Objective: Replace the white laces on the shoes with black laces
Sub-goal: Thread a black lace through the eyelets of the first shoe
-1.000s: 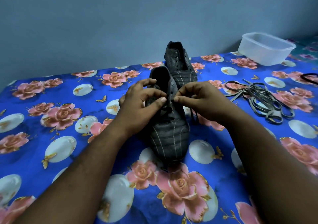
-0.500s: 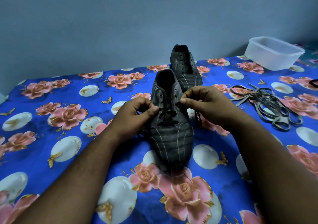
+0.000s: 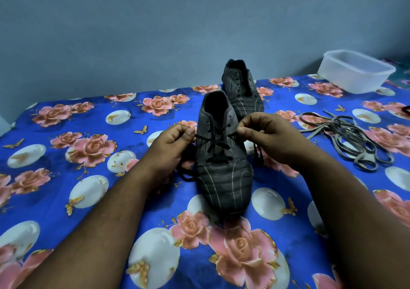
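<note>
A dark striped shoe [image 3: 224, 177] stands toe towards me in the middle of the floral cloth. A black lace [image 3: 216, 143] crosses its lower eyelets. My left hand [image 3: 173, 146] pinches the lace's left end beside the shoe. My right hand [image 3: 266, 137] pinches the right end on the other side. Both ends are drawn outward and look taut. Loose lace lies under each hand. A second dark shoe [image 3: 240, 89] with bare eyelets stands just behind the first. The removed pale laces [image 3: 348, 140] lie in a tangled heap to the right.
A clear plastic tub [image 3: 355, 72] sits at the back right corner. The blue floral cloth [image 3: 88, 177] covers the whole surface up to a grey wall behind. A dark object [image 3: 406, 110] shows at the right edge.
Both hands have drawn apart from the shoe's middle, pulling the black lace ends outward to each side. The view has tilted down slightly.
</note>
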The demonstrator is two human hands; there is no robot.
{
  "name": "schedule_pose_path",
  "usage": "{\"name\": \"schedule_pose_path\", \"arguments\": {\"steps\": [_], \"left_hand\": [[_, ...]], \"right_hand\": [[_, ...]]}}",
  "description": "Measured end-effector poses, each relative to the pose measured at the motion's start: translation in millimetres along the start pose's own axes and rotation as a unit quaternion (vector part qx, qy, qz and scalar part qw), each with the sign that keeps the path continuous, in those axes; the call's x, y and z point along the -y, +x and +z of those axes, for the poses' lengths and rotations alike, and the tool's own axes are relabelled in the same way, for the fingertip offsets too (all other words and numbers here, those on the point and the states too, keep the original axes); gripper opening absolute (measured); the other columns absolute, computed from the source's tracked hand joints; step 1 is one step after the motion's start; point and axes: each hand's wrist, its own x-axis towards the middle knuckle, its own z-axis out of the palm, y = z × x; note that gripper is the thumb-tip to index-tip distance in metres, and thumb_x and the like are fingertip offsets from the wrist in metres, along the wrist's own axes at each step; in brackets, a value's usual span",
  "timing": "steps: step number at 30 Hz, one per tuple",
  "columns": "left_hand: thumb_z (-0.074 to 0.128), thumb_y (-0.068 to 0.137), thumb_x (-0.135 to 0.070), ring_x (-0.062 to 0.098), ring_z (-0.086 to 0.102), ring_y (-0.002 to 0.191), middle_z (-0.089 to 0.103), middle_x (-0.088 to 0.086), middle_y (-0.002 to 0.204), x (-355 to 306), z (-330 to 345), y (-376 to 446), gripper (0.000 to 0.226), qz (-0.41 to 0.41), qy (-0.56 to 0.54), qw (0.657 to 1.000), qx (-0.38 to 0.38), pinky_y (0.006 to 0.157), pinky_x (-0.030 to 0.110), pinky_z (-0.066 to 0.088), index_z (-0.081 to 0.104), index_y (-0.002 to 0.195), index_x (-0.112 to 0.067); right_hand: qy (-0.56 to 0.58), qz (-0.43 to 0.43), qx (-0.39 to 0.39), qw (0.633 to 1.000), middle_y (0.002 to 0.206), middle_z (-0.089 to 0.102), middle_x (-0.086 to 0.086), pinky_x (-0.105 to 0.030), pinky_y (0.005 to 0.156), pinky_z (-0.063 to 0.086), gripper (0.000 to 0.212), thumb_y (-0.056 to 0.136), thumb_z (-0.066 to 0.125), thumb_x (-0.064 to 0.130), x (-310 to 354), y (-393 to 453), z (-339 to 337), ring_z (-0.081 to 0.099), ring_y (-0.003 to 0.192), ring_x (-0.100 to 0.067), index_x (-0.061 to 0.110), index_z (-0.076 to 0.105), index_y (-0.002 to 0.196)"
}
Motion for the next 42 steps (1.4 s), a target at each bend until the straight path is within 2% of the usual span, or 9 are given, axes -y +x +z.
{"name": "schedule_pose_path", "arguments": {"steps": [7,13,16,19,21,24,29,33,42], "left_hand": [[0.059,0.1,-0.029,0.016,0.049,0.055,0.056,-0.017,0.067,-2.4,-1.6,-0.9,0.016,-0.001,0.031,0.999,-0.018,0.048,0.028,0.053,0.06,0.091,-0.015],[0.069,0.095,-0.035,0.014,0.054,0.046,0.046,-0.003,0.06,-1.4,-8.4,1.3,0.019,0.074,0.201,0.971,-0.109,0.057,0.049,0.062,0.065,0.091,-0.016],[0.071,0.091,-0.044,0.01,0.056,0.047,0.053,-0.01,0.055,0.4,-12.8,3.2,0.019,0.106,0.319,0.931,-0.142,0.059,0.045,0.058,0.065,0.086,-0.027],[0.073,0.09,-0.042,0.017,0.069,0.064,0.06,-0.008,0.063,4.9,-13.6,5.1,0.016,0.091,0.322,0.929,-0.155,0.072,0.047,0.058,0.066,0.086,-0.028],[0.072,0.089,-0.045,0.02,0.067,0.092,0.064,-0.01,0.083,5.9,-13.9,6.8,0.016,0.109,0.405,0.887,-0.193,0.089,0.043,0.047,0.069,0.089,-0.029],[0.067,0.088,-0.051,0.024,0.054,0.114,0.063,-0.005,0.111,3.5,-10.9,9.4,0.022,0.137,0.492,0.825,-0.242,0.093,0.045,0.033,0.072,0.097,-0.031],[0.068,0.093,-0.042,0.011,0.057,0.098,0.061,-0.007,0.102,4.5,8.1,7.2,0.018,0.179,0.351,0.896,-0.204,0.089,0.038,0.046,0.07,0.097,-0.025],[0.069,0.09,-0.042,-0.001,0.059,0.092,0.059,-0.013,0.099,4.9,19.7,4.8,0.016,0.187,0.287,0.922,-0.179,0.077,0.016,0.043,0.066,0.098,-0.028],[0.08,0.083,-0.043,0.01,0.062,0.098,0.055,-0.018,0.112,6.6,28.1,0.4,0.035,0.144,0.259,0.942,-0.155,0.087,0.026,0.049,0.062,0.11,-0.03]], "right_hand": [[0.009,-0.016,-0.003,1.0,0.083,0.069,-0.003,-0.078,0.067,0.048,0.011,0.098,0.065,0.031,-8.9,5.6,-3.4,0.059,0.075,-0.056,0.026,0.068,0.089],[-0.04,-0.069,-0.024,0.997,0.074,0.069,0.001,-0.027,0.063,0.051,0.015,0.089,0.075,0.036,-10.2,6.8,-12.3,0.059,0.065,-0.009,0.022,0.07,0.085],[-0.054,-0.068,-0.036,0.996,0.065,0.066,0.002,-0.021,0.051,0.045,0.016,0.084,0.078,0.034,-10.9,5.4,-21.6,0.053,0.056,-0.005,0.021,0.07,0.082],[-0.118,-0.065,-0.076,0.988,0.058,0.063,0.003,-0.013,0.048,0.04,0.015,0.085,0.08,0.032,-14.5,5.3,-32.1,0.048,0.048,-0.005,0.024,0.069,0.079],[-0.15,-0.061,-0.095,0.982,0.065,0.068,0.0,-0.026,0.053,0.048,0.014,0.085,0.08,0.033,-15.5,5.2,-36.4,0.058,0.056,-0.014,0.024,0.07,0.08],[-0.166,-0.058,-0.127,0.976,0.07,0.068,0.011,-0.032,0.061,0.049,0.015,0.086,0.079,0.036,-17.6,6.2,-40.4,0.06,0.062,-0.014,0.026,0.071,0.079],[-0.148,-0.019,-0.213,0.966,0.07,0.064,0.009,-0.021,0.056,0.041,0.018,0.088,0.076,0.038,-27.8,8.9,-52.6,0.052,0.058,-0.006,0.029,0.067,0.076],[-0.264,0.059,-0.109,0.956,0.073,0.068,0.01,-0.026,0.061,0.045,0.013,0.086,0.078,0.034,-38.7,7.0,-56.6,0.06,0.067,-0.001,0.028,0.07,0.077],[-0.332,0.098,0.017,0.938,0.081,0.068,0.019,-0.009,0.058,0.037,0.023,0.084,0.081,0.021,-36.3,3.1,-57.2,0.058,0.071,0.009,0.042,0.074,0.078]]}}
